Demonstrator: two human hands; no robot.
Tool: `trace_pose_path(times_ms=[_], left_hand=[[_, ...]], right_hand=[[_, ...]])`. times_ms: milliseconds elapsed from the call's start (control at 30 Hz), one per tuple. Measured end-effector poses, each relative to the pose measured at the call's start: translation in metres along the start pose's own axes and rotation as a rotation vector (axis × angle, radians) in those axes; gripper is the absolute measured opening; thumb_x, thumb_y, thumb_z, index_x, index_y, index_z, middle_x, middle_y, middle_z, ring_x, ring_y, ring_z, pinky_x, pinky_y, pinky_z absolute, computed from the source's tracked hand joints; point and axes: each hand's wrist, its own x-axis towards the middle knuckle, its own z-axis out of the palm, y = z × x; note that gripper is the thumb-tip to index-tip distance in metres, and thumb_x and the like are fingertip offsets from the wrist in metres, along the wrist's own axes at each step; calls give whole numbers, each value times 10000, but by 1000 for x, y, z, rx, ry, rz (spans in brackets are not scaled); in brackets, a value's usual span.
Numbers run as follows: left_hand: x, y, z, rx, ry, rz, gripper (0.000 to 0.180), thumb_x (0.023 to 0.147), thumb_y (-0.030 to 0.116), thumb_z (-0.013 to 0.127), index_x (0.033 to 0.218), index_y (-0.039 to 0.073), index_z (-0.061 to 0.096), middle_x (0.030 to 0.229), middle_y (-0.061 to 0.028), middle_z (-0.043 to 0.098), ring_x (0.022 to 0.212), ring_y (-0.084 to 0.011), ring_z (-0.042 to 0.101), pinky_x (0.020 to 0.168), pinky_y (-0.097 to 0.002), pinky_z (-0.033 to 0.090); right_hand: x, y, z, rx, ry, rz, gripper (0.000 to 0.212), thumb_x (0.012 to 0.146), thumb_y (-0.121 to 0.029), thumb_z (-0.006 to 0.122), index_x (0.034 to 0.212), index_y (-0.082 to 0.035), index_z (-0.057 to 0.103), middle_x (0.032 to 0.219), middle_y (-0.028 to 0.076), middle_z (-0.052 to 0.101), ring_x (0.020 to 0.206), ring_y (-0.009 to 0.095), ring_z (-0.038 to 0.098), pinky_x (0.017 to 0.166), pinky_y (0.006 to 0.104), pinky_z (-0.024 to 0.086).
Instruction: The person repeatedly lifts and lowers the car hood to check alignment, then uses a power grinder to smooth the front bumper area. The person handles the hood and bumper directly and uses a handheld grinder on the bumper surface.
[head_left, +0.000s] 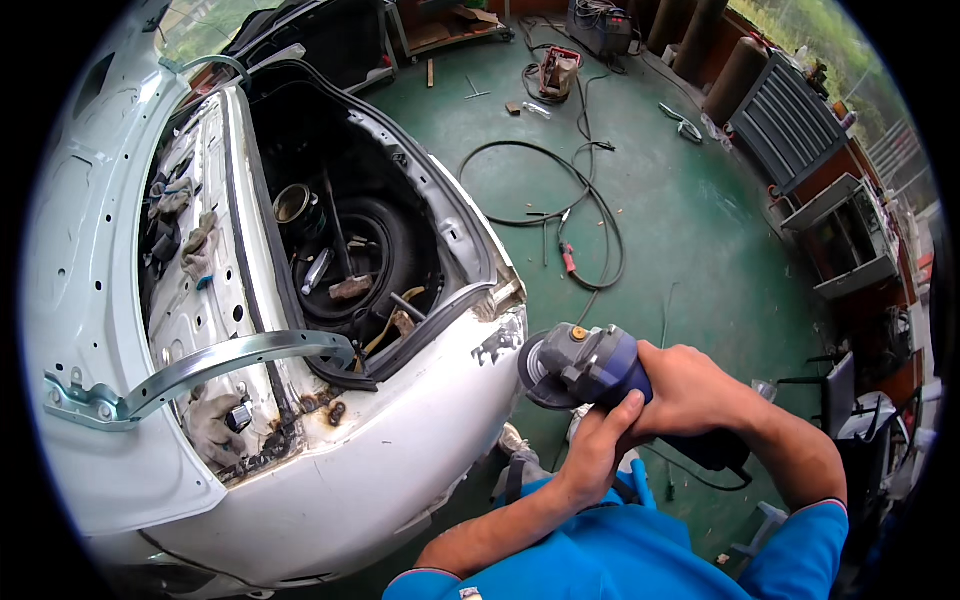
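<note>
Both of my hands grip a dark blue angle grinder (612, 368) with a grey gear head. My right hand (692, 388) wraps over the body from the right. Below it, my left hand (598, 446) closes on the body with its thumb along the side, and its other fingers are mostly hidden. The grinder's round disc (540, 372) faces left, close to the corner of the white car body (430, 410). A scraped grey patch (498, 342) marks that corner. Whether the disc touches the panel I cannot tell. A black cord trails from the grinder's rear.
The open trunk holds a spare tire (400, 240), a tin can (296, 204) and a hammer (350, 287). Work gloves (212, 428) lie on the car. A coiled cable (612, 220) crosses the green floor. A grey tool cabinet (790, 120) stands at the far right.
</note>
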Motion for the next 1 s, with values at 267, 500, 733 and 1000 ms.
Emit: trace_pose_path(times_ms=[267,500,733,1000], left_hand=[[-5,-12,-5,133,117,167,562,990,290,609,1395,-58,431,1354,-134,531,1262,-191,511,1070,-342,405],[-10,-15,1,209,164,185,538,1009,307,587,1389,-49,453,1316,-123,560,1209,-181,545,1045,-337,424],[2,-19,6,194,225,180,493,1012,272,577,1374,-46,471,1303,-112,577,1203,-175,558,1043,-327,431],[24,-28,10,69,246,321,480,1004,239,584,1369,-48,462,1314,-109,565,1210,-185,557,1042,-339,437]], right_hand=[[-3,4,27,-79,99,-79,468,703,-273,691,979,51,498,771,254,666,748,454,666,661,525,530],[-2,12,32,-11,38,-117,467,737,-290,663,967,78,492,744,258,657,718,459,654,642,537,514],[0,25,27,0,82,-131,464,725,-305,681,946,65,511,760,258,663,710,460,656,641,537,516],[18,31,1,-122,23,-233,504,691,-292,720,971,63,497,742,265,644,726,468,643,643,534,506]])
